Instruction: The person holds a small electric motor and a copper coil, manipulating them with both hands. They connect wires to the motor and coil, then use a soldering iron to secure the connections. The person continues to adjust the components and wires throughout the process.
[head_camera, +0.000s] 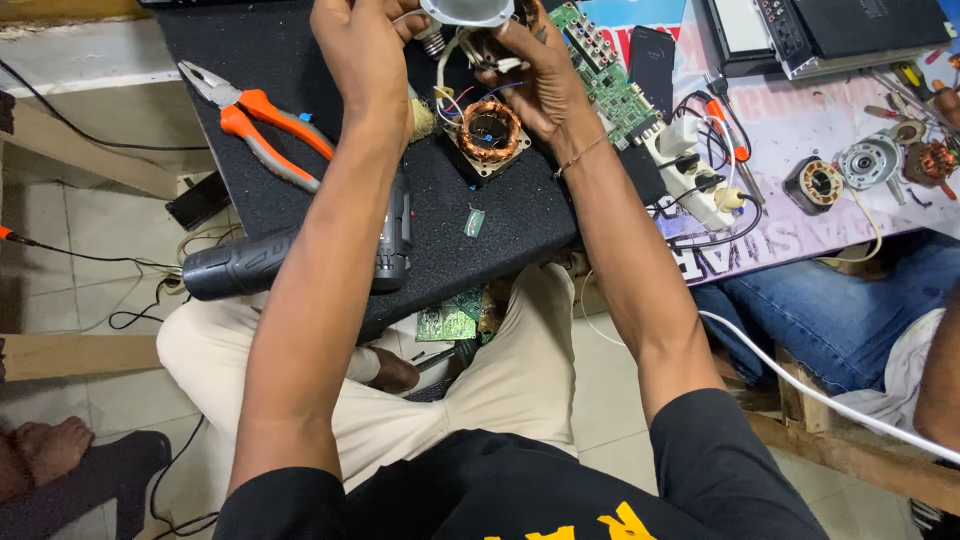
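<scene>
Left hand (362, 45) and right hand (530, 70) both grip a round grey metal housing (466, 11); the wired copper-wound stator (489, 131) lies beneath.

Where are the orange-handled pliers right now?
In the head view, the orange-handled pliers lie untouched on the black mat, left of the left hand, above the cordless drill.

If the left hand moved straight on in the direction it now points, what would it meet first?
The left hand points away from the body, toward the top of the picture. It already touches the round grey part held with the right hand. Past that the picture ends, so nothing further can be told.
</scene>
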